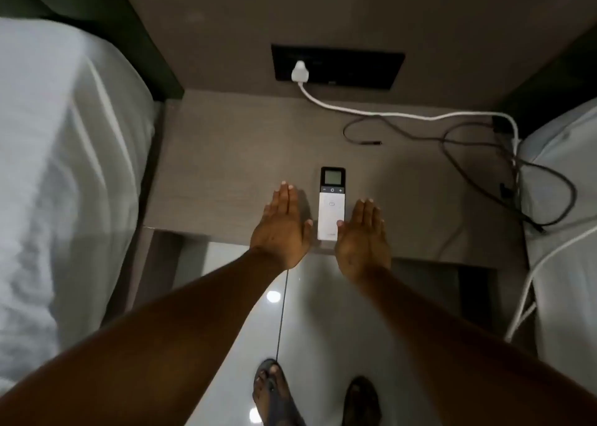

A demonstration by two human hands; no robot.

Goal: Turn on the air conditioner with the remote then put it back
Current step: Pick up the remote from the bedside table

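On the bedside table [226,154]: remote [331,204] lying flat near the front edge.
Left hand [282,228] and right hand [363,235] flank it, both flat, fingers extended, holding nothing.

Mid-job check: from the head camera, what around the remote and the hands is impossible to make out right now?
- Air conditioner: outside the head view entirely, so on or off is unknown.
- Remote screen: too small and dim to read.
- Whether the left hand or right hand touches the nightstand: unclear from above.
- White cable: far end runs off the right edge.
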